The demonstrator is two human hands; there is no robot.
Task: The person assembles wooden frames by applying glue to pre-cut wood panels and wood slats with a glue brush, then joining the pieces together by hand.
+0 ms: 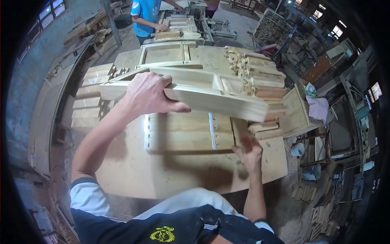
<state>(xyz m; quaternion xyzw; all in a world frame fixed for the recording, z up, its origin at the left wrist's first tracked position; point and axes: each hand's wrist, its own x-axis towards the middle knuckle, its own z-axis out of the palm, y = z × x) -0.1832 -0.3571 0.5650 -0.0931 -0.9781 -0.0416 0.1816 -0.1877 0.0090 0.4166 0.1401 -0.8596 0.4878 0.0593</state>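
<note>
My left hand point(148, 92) is wrapped around the near rail of a pale wooden frame point(219, 101), which is raised and tilted above the worktable point(126, 171). A crosspiece divides the frame, and its right end is smeared by motion. Below that end, my right hand point(250, 154) is blurred beside a brownish shape; whether its fingers hold anything does not show. Beneath the raised frame lies a wooden panel of boards point(183, 134), with two white lines of what looks like glue across it. Another wooden frame point(162, 53) rests at the table's far side.
Notched wooden pieces point(87, 101) are stacked on the left of the table, and more stacked pieces point(264, 73) line its right. Beyond the table, a person in a blue shirt point(145, 18) stands at another bench. A crate point(298, 110) with a pink cloth stands at right.
</note>
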